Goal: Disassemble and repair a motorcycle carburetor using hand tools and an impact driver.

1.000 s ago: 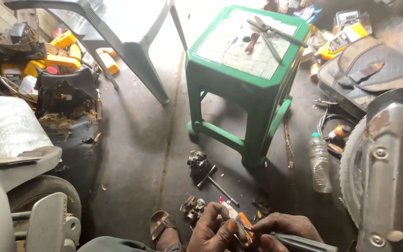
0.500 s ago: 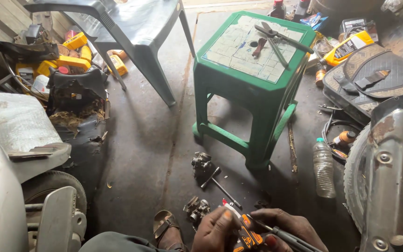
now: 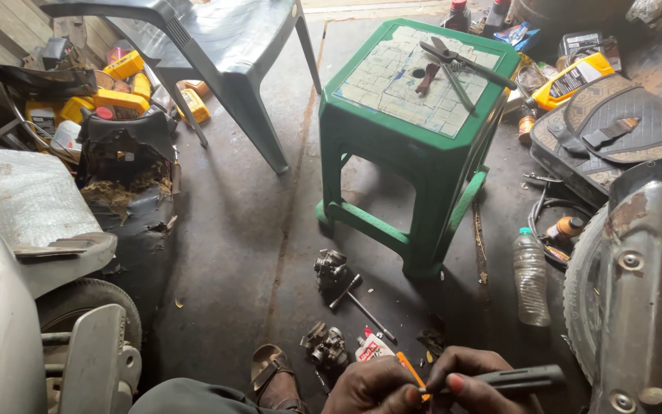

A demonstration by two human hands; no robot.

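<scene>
At the bottom edge of my view, my 2 hands meet low over the dark concrete floor [image 3: 231, 230]. My left hand [image 3: 373, 387] is curled narrow, its fingertips pinching the tip end of a slim orange-handled tool [image 3: 410, 373], which slants up and to the left from between the hands. My right hand [image 3: 473, 383] is closed around a dark grey tool handle [image 3: 526, 378] that juts out to the right, nearly level. The hands touch each other where the orange tool passes between them. Just left of the left hand, a foot in a brown sandal [image 3: 270, 372] rests on the floor. Near above the hands lie 2 small metal engine parts [image 3: 325, 346] and [image 3: 331, 268], a red and white packet [image 3: 373, 347] and a long-shafted screwdriver [image 3: 362, 305]. Farther up stands a green plastic stool [image 3: 408, 130] with pliers [image 3: 453, 61] on its tiled top, and a clear plastic bottle [image 3: 531, 276] lies to its right. A grey plastic chair [image 3: 216, 46] stands at upper left.
</scene>
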